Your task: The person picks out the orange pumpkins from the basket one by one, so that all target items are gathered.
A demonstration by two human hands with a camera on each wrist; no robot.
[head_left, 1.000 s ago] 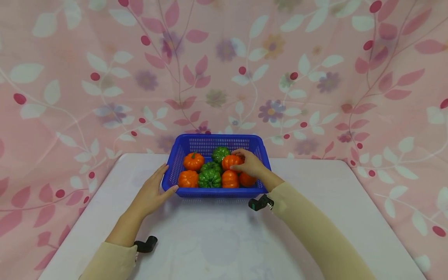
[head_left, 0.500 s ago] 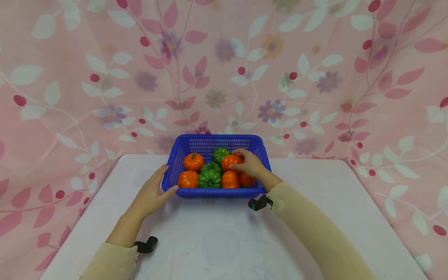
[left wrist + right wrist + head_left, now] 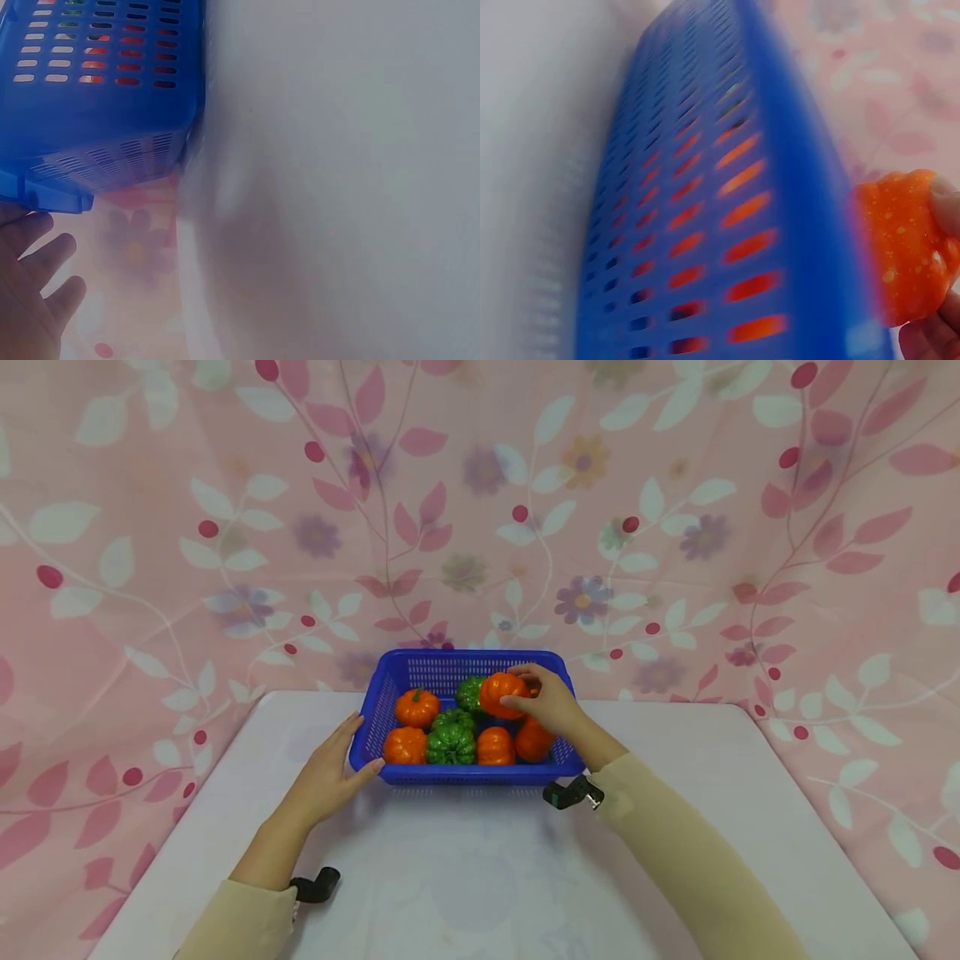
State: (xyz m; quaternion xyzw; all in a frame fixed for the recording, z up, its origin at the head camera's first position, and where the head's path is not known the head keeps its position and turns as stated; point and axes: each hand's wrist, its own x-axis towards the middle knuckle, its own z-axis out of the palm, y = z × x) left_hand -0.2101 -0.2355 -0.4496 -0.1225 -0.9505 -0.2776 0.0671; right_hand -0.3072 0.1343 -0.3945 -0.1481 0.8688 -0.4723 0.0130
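My right hand [image 3: 555, 703] pinches a small shiny orange pumpkin [image 3: 501, 695] between thumb and fingers. It holds the pumpkin over the right part of a blue plastic basket [image 3: 465, 772]. In the right wrist view this pumpkin [image 3: 904, 247] shows above the basket's rim. My left hand [image 3: 324, 781] touches the basket's left end, its thumb at the front corner and its fingers extended along the side. More orange pumpkins [image 3: 405, 746] and several green ones [image 3: 452, 745] lie inside; the raised pumpkin partly covers a green one at the back.
The basket stands on a white-covered table [image 3: 465, 868], near its back edge. Behind it hangs a pink floral cloth [image 3: 480, 527]. A black wrist camera [image 3: 573, 792] sits by the right sleeve, another black camera [image 3: 317, 885] by the left.
My right hand has raised the orange pumpkin from among the others and shifted it slightly right. Another orange pumpkin beneath shows more now. The left hand stays at the basket.
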